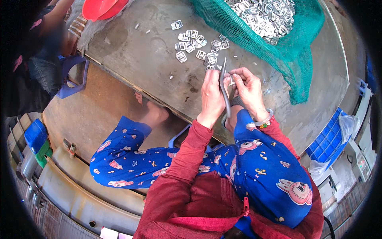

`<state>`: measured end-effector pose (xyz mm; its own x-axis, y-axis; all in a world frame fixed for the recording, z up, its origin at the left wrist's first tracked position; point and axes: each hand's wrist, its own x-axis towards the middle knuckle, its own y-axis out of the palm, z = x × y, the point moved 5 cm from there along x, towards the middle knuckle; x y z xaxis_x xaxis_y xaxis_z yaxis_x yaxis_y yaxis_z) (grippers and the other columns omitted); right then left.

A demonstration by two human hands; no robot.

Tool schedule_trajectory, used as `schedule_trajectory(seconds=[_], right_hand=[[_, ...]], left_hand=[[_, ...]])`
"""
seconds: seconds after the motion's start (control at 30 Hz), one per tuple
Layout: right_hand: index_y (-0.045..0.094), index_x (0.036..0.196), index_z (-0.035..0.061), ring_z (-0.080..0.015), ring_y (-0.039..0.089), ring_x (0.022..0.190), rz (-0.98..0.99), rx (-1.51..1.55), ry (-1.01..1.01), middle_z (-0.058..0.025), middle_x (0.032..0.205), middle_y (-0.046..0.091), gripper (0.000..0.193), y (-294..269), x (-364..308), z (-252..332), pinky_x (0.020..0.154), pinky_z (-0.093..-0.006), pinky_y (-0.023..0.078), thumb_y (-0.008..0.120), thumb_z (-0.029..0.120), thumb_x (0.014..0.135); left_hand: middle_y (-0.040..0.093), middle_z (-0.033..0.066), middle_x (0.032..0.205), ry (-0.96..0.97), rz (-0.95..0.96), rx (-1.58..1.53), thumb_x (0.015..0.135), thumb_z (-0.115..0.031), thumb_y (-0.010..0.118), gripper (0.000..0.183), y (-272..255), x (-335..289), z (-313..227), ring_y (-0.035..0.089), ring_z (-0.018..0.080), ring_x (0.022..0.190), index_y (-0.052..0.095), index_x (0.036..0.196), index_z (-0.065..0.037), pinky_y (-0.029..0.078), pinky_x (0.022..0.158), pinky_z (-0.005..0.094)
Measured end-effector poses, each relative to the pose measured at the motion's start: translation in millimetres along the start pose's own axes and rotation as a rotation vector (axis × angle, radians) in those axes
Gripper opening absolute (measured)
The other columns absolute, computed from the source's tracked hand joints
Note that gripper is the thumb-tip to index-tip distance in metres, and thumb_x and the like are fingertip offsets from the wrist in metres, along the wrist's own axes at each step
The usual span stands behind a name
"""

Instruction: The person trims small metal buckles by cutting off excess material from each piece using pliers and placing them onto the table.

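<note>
In my left hand is a long, slim, dark grey file-like tool, its thin tip pointing away from me; the fingers are closed around it. Just right of it, my right hand pinches a small silver metal buckle between thumb and fingers, close against the tool. Part of the buckle is hidden by the fingertips. Beyond my hands, loose silver buckles of the same look lie scattered on the grey metal table, some touching my left fingers' far side.
At the far right a green mesh net holds a large heap of silver buckles. A red basin stands at the far left, near another person's arm. Blue crates are at the right, a blue stool at the left.
</note>
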<state>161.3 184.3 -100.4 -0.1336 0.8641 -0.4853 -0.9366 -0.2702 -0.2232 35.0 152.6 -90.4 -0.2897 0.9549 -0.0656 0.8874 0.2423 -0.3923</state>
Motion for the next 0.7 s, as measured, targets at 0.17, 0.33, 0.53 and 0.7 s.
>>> schedule_trajectory(seconds=[0.17,0.33,0.53,0.7], right_hand=[[0.062,0.098,0.0001,-0.0046,0.053,0.056,0.022,0.080,0.099,-0.0015,0.070,0.063,0.015,-2.0,1.3,-8.6,0.050,-0.0195,0.041,0.053,0.009,0.090],[0.063,0.096,0.0000,-0.0034,0.051,0.055,-0.019,0.193,0.083,-0.0006,0.068,0.062,0.015,-6.9,5.0,1.4,0.048,-0.0194,0.040,0.053,0.010,0.090],[0.062,0.096,-0.0001,-0.0042,0.052,0.057,-0.046,0.105,0.059,-0.0001,0.067,0.062,0.014,-10.6,1.8,6.9,0.050,-0.0201,0.041,0.053,0.009,0.090],[0.064,0.095,0.0038,-0.0067,0.053,0.059,0.088,-0.180,0.035,-0.0018,0.066,0.061,0.015,-3.0,-7.3,4.9,0.055,-0.0258,0.043,0.054,0.013,0.088]], left_hand=[[0.051,0.0159,0.081,-0.004,-0.010,0.081,0.081,-0.003,0.061,0.012,6.0,-10.2,-5.9,0.056,0.0353,0.073,0.054,0.090,0.001,0.045,0.060,0.0412],[0.052,0.0142,0.081,0.053,-0.079,0.021,0.079,-0.003,0.064,0.014,7.8,-11.3,-19.0,0.056,0.0326,0.073,0.054,0.089,0.001,0.045,0.062,0.0398],[0.058,0.0115,0.084,0.022,-0.055,-0.037,0.078,-0.008,0.069,0.017,-1.1,-2.7,-15.6,0.059,0.0259,0.075,0.062,0.092,-0.003,0.047,0.066,0.0345],[0.060,0.0118,0.079,-0.056,-0.159,0.067,0.084,-0.009,0.063,0.008,-23.6,14.3,5.1,0.060,0.0242,0.071,0.063,0.088,-0.002,0.047,0.064,0.0338]])
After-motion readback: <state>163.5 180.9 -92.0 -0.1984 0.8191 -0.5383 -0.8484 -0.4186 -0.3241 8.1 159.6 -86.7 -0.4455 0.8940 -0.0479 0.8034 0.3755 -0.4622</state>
